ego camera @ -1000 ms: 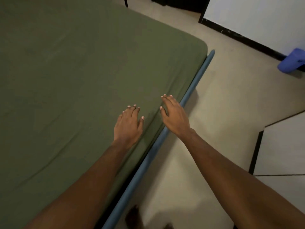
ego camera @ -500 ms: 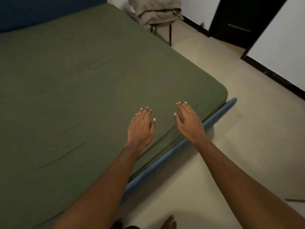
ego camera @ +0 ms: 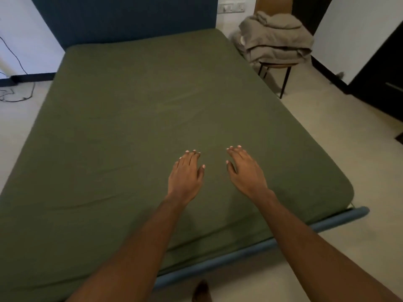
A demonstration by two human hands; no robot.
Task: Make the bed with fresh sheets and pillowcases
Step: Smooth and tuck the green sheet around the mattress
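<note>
– Is the green sheet (ego camera: 152,127) on?
– Stretched over the bed (ego camera: 239,256), its long axis running from the foot edge away to the headboard (ego camera: 122,18). A few creases near the foot.
– And the hands?
– Left hand (ego camera: 185,177) and right hand (ego camera: 246,173) flat over it near the foot edge, fingers straight, holding nothing. Touching or hovering, I can't tell.
– What's next?
– Probably the grey bedding (ego camera: 274,40) on the chair (ego camera: 275,66), off the right edge by the head. The right hand's nearer.
</note>
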